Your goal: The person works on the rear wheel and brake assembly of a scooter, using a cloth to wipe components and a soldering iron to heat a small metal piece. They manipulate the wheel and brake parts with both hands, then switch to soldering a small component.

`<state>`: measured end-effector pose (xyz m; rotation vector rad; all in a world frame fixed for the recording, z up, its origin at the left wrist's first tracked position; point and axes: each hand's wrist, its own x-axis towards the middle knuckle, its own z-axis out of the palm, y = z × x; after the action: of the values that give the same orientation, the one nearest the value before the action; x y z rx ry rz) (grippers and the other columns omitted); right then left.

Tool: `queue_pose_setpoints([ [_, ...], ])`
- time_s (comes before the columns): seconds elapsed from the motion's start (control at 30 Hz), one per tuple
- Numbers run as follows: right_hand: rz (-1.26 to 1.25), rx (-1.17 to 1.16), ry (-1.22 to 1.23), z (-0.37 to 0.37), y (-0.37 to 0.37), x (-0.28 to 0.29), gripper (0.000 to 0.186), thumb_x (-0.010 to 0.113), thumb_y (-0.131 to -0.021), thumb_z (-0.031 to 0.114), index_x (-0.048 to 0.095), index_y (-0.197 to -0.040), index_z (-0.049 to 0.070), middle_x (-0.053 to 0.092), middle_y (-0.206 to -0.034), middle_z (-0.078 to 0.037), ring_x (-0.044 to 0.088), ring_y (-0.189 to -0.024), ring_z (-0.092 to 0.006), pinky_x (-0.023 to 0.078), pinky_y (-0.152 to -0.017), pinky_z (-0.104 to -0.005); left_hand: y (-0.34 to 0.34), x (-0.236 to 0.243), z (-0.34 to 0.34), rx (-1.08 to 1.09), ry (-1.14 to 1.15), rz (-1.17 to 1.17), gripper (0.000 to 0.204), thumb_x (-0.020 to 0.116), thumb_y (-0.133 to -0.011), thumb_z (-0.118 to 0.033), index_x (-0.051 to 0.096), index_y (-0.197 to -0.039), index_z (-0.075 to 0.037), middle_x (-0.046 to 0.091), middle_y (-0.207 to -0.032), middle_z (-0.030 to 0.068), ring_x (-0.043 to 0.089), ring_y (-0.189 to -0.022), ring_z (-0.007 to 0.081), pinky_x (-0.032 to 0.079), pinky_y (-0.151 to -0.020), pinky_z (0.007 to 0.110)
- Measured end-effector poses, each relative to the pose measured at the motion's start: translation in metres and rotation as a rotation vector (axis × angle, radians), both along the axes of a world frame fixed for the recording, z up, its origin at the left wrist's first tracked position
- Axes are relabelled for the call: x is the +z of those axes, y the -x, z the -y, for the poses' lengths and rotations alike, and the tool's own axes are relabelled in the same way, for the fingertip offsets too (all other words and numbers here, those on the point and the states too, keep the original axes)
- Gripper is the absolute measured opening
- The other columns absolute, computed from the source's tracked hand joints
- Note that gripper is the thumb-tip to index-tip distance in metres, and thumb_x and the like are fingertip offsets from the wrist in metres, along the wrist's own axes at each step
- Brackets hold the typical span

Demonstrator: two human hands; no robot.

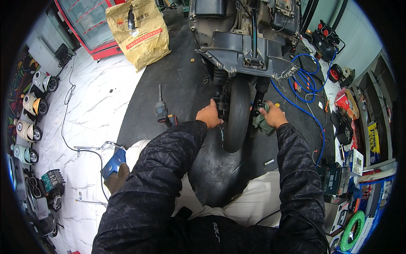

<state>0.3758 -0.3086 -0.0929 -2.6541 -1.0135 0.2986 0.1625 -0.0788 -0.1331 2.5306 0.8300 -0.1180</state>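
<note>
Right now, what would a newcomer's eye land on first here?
The black scooter front wheel at centre, with the left hand on one side of its fork and the right hand pressing a green rag on the other. Beyond, a coiled blue hose lies right and a tan paper sack upper left.

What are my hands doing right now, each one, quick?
Left hand: closed on the left side of the scooter front wheel, at the fork.
Right hand: closed on a green rag against the right fork leg.
</note>
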Motion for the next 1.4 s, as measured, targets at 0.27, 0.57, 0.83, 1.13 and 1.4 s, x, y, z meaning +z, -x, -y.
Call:
queue_pose_setpoints([
  [0.27,-0.022,-0.01,0.019,-0.0009,0.0012,0.003,0.061,0.065,-0.103,0.043,0.053,-0.15,0.006,0.072,-0.124,-0.03,0.065,-0.123,-0.048,0.051,-0.104,-0.0528,0.0003,-0.0001,0.0003,0.002,-0.014,0.005,0.119,0.09,-0.081,-0.039,0.02,-0.162,0.014,0.068,-0.132,0.0304,0.067,-0.123,0.0428,0.056,-0.103,0.046],
  [0.57,-0.024,-0.006,0.015,-0.0007,0.0002,0.0016,0.061,0.065,-0.103,0.042,0.052,-0.15,0.006,0.071,-0.124,-0.03,0.065,-0.123,-0.0482,0.051,-0.104,-0.0526,0.0005,0.0006,0.0002,-0.001,-0.007,0.003,0.119,0.091,-0.081,-0.038,0.02,-0.161,0.014,0.069,-0.13,0.0305,0.068,-0.122,0.0428,0.056,-0.103,0.046],
  [0.83,-0.016,0.0,0.007,-0.0002,-0.0015,-0.001,0.064,0.066,-0.102,0.043,0.052,-0.151,0.004,0.071,-0.124,-0.032,0.065,-0.123,-0.0487,0.051,-0.104,-0.0523,0.0,0.0,-0.0002,-0.003,-0.001,0.014,0.119,0.091,-0.081,-0.037,0.019,-0.161,0.015,0.069,-0.13,0.0308,0.068,-0.122,0.0427,0.056,-0.103,0.046],
  [1.13,-0.03,-0.013,0.027,-0.0007,-0.0003,0.0021,0.064,0.066,-0.102,0.043,0.052,-0.151,0.004,0.071,-0.125,-0.032,0.065,-0.123,-0.0485,0.051,-0.104,-0.0523,0.0,0.0008,-0.0002,0.0,0.005,0.015,0.119,0.091,-0.081,-0.037,0.02,-0.161,0.014,0.069,-0.131,0.0307,0.068,-0.122,0.0435,0.056,-0.103,0.046],
  [1.4,-0.017,-0.011,0.018,-0.0003,0.0008,0.0022,0.063,0.065,-0.103,0.043,0.052,-0.151,0.005,0.071,-0.124,-0.031,0.065,-0.122,-0.0485,0.051,-0.104,-0.0523,0.0004,0.0011,0.0001,0.0,-0.01,0.011,0.118,0.091,-0.081,-0.039,0.021,-0.161,0.013,0.069,-0.13,0.0305,0.068,-0.121,0.0435,0.056,-0.102,0.047],
])
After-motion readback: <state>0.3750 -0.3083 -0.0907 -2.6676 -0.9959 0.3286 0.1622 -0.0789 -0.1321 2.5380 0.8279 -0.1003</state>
